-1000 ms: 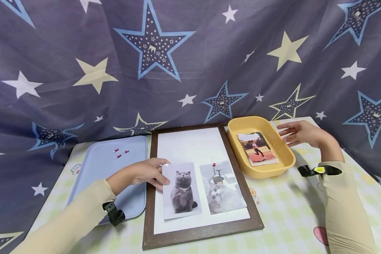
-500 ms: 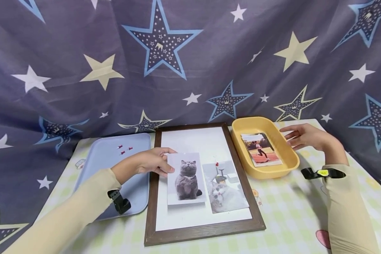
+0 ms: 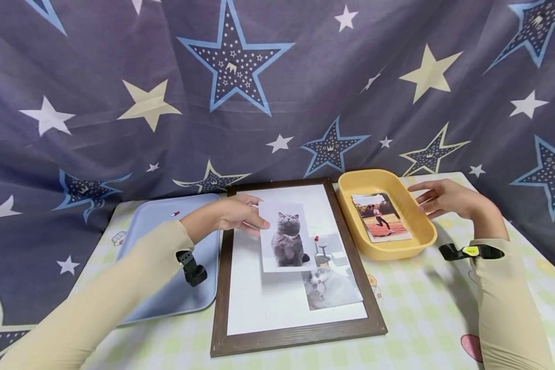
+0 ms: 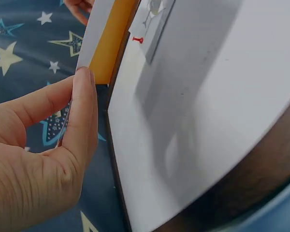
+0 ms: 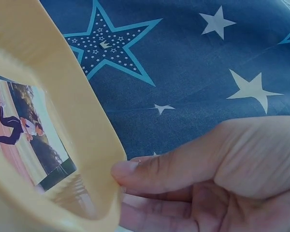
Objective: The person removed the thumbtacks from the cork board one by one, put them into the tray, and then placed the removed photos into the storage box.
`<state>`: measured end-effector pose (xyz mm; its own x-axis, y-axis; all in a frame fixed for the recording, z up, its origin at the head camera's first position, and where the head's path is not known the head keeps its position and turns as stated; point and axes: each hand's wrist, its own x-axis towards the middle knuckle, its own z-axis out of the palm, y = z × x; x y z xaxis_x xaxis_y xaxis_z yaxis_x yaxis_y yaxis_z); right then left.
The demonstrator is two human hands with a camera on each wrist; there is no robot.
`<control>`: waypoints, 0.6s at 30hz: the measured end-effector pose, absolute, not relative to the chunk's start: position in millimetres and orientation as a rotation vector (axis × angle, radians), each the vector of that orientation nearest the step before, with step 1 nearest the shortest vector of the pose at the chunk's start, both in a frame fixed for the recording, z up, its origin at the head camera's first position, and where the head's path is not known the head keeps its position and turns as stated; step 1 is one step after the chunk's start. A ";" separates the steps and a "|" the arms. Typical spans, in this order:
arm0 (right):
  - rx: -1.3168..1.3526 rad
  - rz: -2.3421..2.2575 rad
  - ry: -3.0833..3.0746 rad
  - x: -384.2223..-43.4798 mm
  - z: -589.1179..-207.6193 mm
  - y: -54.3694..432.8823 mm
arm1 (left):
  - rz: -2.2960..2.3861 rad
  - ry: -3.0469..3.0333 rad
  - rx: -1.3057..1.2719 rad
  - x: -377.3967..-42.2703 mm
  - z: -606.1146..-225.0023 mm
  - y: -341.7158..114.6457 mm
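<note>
My left hand (image 3: 236, 215) pinches the upper left edge of a photo of a grey cat (image 3: 287, 241). The photo is raised over a white board with a brown frame (image 3: 254, 308) and casts a shadow on it. Its corner overlaps a second photo, of a white cat (image 3: 333, 288), which lies on the board with a red push pin (image 3: 316, 239) at its top. In the left wrist view the photo is nearly edge-on between thumb and fingers. My right hand (image 3: 453, 199) is beside a yellow basin (image 3: 421, 234), its thumb and loosely extended fingers at the rim and outer wall.
Inside the basin lies a stack of photos, a runner photo (image 3: 381, 218) on top. Left of the board is a blue tray (image 3: 189, 298) with a red push pin (image 3: 176, 213); my left arm covers part of it. A checked tablecloth (image 3: 421, 318) lies underneath. A starry curtain (image 3: 277, 61) hangs behind.
My left hand has lifted the grey cat photo off the board and moved it away from me and to the right. The right hand stays at the basin. The view has shifted slightly.
</note>
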<state>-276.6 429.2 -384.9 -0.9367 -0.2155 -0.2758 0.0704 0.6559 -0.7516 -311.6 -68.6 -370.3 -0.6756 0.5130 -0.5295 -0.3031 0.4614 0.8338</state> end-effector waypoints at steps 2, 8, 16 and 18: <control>-0.120 -1.161 2.539 -276.3 -385.2 429.1 | 1.292 1.924 0.181 -313.4 -365.5 -62.1; -0.125 -1.149 2.545 -275.3 -384.8 428.6 | 1.261 1.930 0.190 -318.8 -349.8 -41.1; -0.110 -1.176 2.539 -276.6 -385.3 428.4 | 1.317 1.973 0.252 -323.8 -322.9 -10.6; -0.119 -1.171 2.540 -276.9 -385.1 427.8 | 1.340 1.979 0.269 -325.5 -315.5 -4.5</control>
<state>-276.9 427.8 -385.1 -0.9386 -0.2152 -0.2695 0.0651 0.6569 -0.7512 -325.5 -4.5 -315.5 -0.7191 0.5343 -0.4444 -0.2140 0.4381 0.8731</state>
